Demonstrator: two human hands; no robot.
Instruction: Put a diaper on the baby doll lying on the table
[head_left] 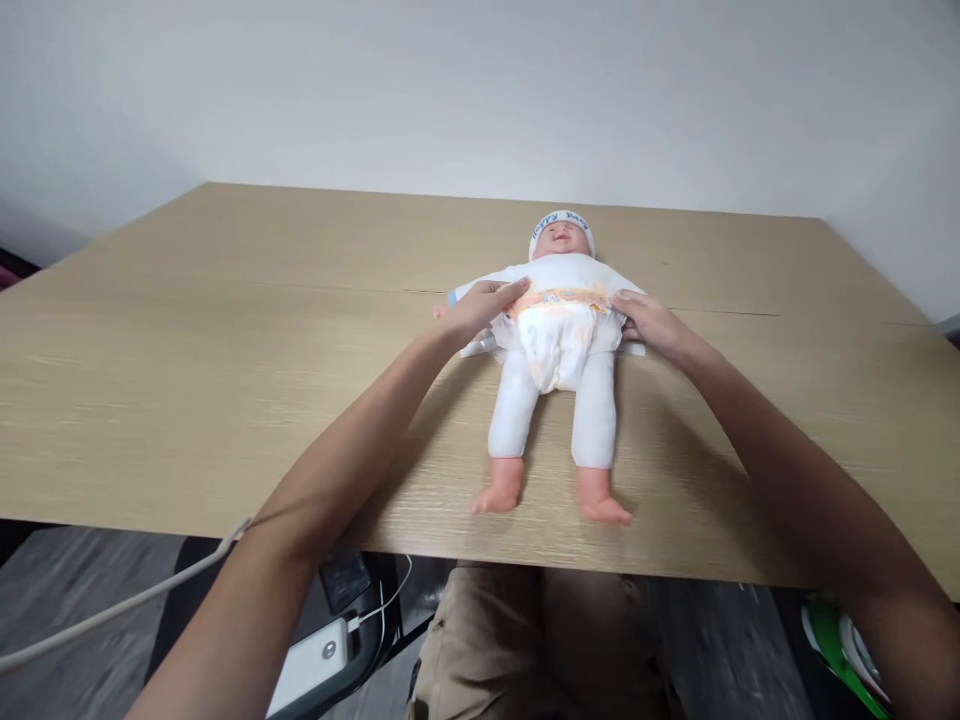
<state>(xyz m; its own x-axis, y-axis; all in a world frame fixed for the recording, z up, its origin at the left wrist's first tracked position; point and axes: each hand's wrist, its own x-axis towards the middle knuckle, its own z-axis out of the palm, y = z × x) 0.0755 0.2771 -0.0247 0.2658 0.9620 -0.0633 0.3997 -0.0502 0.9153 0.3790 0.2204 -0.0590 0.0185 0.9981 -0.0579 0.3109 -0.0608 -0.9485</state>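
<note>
A baby doll (556, 370) in white clothes and a white headband lies on its back on the wooden table (225, 330), feet toward me. It wears a white diaper (559, 335) with an orange waistband. My left hand (480, 305) rests on the doll's waist at the diaper's left edge, fingers stretched over the waistband. On the other side, my right hand (645, 320) pinches the diaper's edge with curled fingers.
A white wall rises behind the table. Below the near table edge are a white cable (112, 610), a white power bank (311, 665) on a dark seat, and my knees. A green and white object (844, 640) lies on the floor at right.
</note>
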